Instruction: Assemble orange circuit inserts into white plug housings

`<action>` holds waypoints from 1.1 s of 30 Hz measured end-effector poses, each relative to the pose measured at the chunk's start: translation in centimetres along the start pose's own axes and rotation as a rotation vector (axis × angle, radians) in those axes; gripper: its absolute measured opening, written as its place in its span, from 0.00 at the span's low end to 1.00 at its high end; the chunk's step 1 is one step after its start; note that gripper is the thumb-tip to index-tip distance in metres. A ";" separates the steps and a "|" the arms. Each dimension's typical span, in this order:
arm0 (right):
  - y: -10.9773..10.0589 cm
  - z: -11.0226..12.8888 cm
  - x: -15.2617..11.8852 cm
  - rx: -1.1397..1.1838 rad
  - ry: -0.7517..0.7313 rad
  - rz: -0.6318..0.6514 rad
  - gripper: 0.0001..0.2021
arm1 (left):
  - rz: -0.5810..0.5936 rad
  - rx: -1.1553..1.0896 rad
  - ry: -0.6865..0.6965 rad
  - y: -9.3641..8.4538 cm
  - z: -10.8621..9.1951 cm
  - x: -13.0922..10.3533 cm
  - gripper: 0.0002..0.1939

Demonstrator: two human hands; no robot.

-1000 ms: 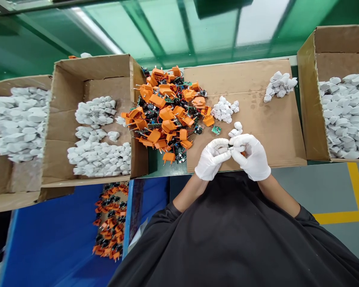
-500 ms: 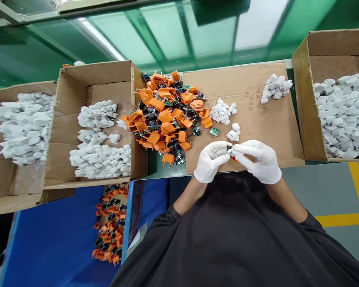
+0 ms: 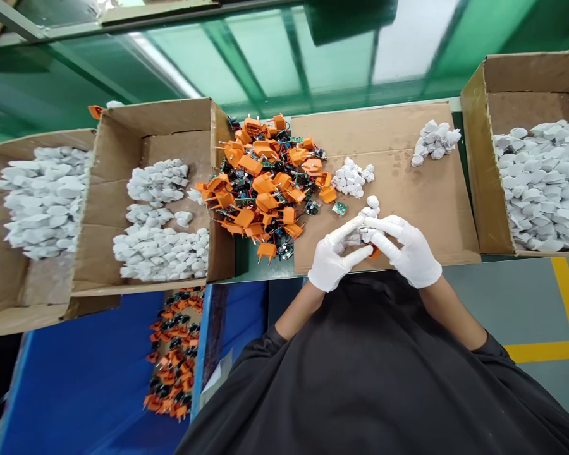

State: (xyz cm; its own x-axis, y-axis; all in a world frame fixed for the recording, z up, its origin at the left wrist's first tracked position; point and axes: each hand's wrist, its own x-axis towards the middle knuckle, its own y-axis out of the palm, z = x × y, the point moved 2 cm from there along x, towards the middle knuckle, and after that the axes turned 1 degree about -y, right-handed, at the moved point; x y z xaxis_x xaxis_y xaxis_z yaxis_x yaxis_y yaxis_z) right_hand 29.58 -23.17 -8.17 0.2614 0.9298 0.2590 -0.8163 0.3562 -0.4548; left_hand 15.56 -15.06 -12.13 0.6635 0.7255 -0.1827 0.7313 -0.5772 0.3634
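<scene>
White gloves cover both of my hands, which meet over the front part of the cardboard sheet. Between the fingertips is an orange plug piece (image 3: 375, 251) with a small circuit board (image 3: 363, 236), mostly hidden by the fingers. My left hand (image 3: 334, 256) pinches it from the left, thumb and fingers closed. From the right, my right hand (image 3: 410, 253) closes its fingers on the same piece. Just beyond the fingertips lies a small cluster of white wrapped lumps (image 3: 372, 202). A loose green circuit board (image 3: 340, 208) rests left of that cluster.
A heap of orange plugs with wired boards (image 3: 265, 183) lies left of the cardboard sheet (image 3: 389, 139). White lumps fill parts of the left boxes (image 3: 140, 114) and the right box (image 3: 497, 82). Below left, a blue bin (image 3: 95, 373) holds more orange plugs.
The fingers have shifted around the piece, and more of its orange part shows below them. My right hand has moved slightly left.
</scene>
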 end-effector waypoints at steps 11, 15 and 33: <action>1.0 -0.2 -0.5 0.457 0.247 0.014 0.12 | 0.014 -0.017 -0.073 -1.2 -1.1 0.4 0.23; 1.9 -0.3 -0.5 0.350 0.081 -0.094 0.09 | 0.008 0.027 -0.100 -1.4 -1.0 0.4 0.23; 3.0 -0.3 0.0 0.548 0.162 0.042 0.12 | 0.041 0.374 0.238 -2.0 -1.3 0.0 0.14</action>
State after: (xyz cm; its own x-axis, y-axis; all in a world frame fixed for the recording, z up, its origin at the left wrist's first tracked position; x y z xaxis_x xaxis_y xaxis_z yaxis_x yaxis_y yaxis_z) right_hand 27.33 -22.04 -9.82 0.2633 0.9598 0.0972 -0.9642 0.2586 0.0579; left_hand 13.92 -13.42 -11.67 0.6703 0.7400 0.0560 0.7410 -0.6715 0.0022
